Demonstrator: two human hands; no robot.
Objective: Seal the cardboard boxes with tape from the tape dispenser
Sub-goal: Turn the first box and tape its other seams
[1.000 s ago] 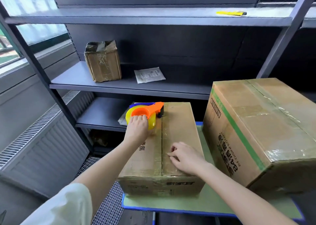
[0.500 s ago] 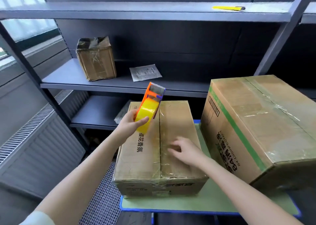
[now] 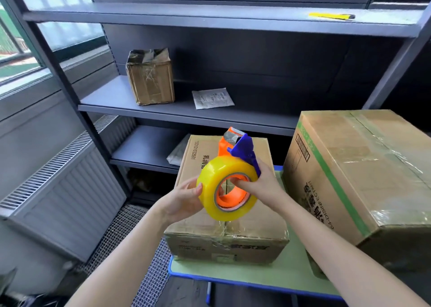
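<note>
Both hands have the tape dispenser (image 3: 224,166) (orange plastic frame, blue guard piece, fat roll of yellow-tinted tape) held up in the air above the smaller brown cardboard box (image 3: 228,246). L hand (image 3: 184,199) cups the roll's left outer edge, thumb laid on the near rim, fingers wrapped round the back (tips hidden). R hand (image 3: 263,185) grips from the other side: fingers hooked into the orange core, palm vs. the blue piece. Toothed cutter end points up and away from the person; the roll's open face is turned toward the camera.

Smaller box sits on a pale green tabletop w/ blue edging (image 3: 245,271), flaps closed, glossy tape along the centre seam and down the near face. Just beside it on the right, same table, is a much bigger brown cardboard box w/ a green stripe (image 3: 363,166), also taped across the top; can't tell if the two touch.

Behind: dark grey metal shelving (image 3: 163,110). Middle shelf has a small tape-wrapped brown carton (image 3: 150,78) and a flat white paper packet (image 3: 212,97), apart from each other. Top shelf, far right: a slim yellow cutter w/ a dark tip (image 3: 331,16). Ribbed grey radiator (image 3: 70,190) along the wall at left.
</note>
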